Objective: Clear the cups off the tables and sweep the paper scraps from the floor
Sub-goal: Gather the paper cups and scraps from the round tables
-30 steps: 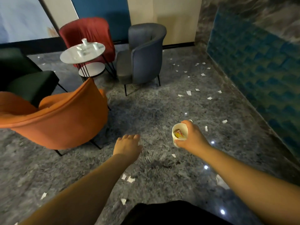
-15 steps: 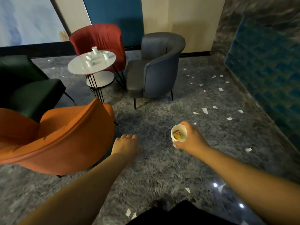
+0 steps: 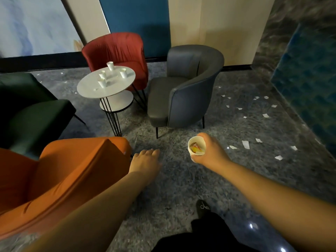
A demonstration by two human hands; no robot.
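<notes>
**Hands: one free, one loaded — spill risk before the next table**

Left hand hangs free near the orange chair, fingers relaxed, nothing in it. Right hand wraps a paper cup, which looks like a nested stack, with coloured scraps inside; I cannot count the layers.

Hazards, as I judge them:
- Tilting the held cup while reaching could tip its contents onto the floor.
- Reaching across the round table could knock over the light cups standing close together.
- Loose paper on polished floor may slip underfoot.

Count, left to right:
- Chairs: four (green, orange, red, grey).
- Tables: one, with a lower shelf.
- Cups on table: four, upright.
- Paper scraps: over a dozen, mostly to the right.
</notes>
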